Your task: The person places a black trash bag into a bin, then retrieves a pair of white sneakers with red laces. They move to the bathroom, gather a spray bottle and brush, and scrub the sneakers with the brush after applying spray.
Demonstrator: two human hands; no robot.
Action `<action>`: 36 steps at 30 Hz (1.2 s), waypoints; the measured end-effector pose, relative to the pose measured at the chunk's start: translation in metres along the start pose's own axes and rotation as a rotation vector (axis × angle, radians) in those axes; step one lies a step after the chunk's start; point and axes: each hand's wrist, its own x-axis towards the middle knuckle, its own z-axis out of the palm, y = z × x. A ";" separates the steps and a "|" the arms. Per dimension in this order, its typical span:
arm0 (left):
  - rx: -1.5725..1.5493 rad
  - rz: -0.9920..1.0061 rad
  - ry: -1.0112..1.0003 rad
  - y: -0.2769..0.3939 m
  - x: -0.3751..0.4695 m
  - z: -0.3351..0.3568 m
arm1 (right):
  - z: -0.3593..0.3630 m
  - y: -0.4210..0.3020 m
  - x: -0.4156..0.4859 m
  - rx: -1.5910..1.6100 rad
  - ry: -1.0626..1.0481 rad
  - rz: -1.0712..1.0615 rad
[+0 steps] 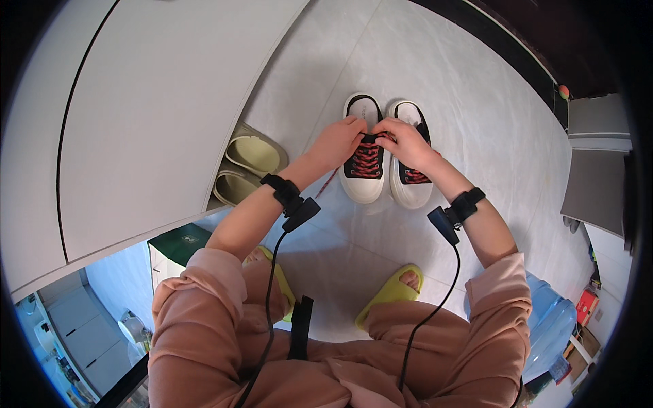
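Two black-and-white sneakers with red-and-black laces stand side by side on the tiled floor, toes towards me. My left hand [346, 136] and my right hand [405, 140] meet at the top of the left sneaker [363, 186], at its upper eyelets. The fingers of my right hand pinch a shoelace [386, 136]. My left fingers are closed at the lace by the tongue; a loose lace end [327, 182] hangs below that hand. The right sneaker [412, 194] lies under my right hand and wrist, which cover its middle.
Beige clogs [257, 154] stand partly under a white cabinet [153, 112] on the left. My feet wear yellow-green slippers [393, 290]. A large blue water bottle [548, 326] stands at the lower right, a dark green bag [178, 242] at the lower left. Cables hang from both wrist bands.
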 end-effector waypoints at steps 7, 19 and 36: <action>0.190 -0.146 -0.054 0.006 0.005 0.001 | 0.010 0.004 -0.002 -0.074 0.057 0.021; 0.162 0.022 -0.085 0.002 -0.010 -0.021 | -0.016 -0.007 -0.020 -0.208 0.022 0.158; 0.308 0.172 -0.224 -0.013 0.005 0.003 | -0.005 0.045 0.088 -0.479 -0.077 0.204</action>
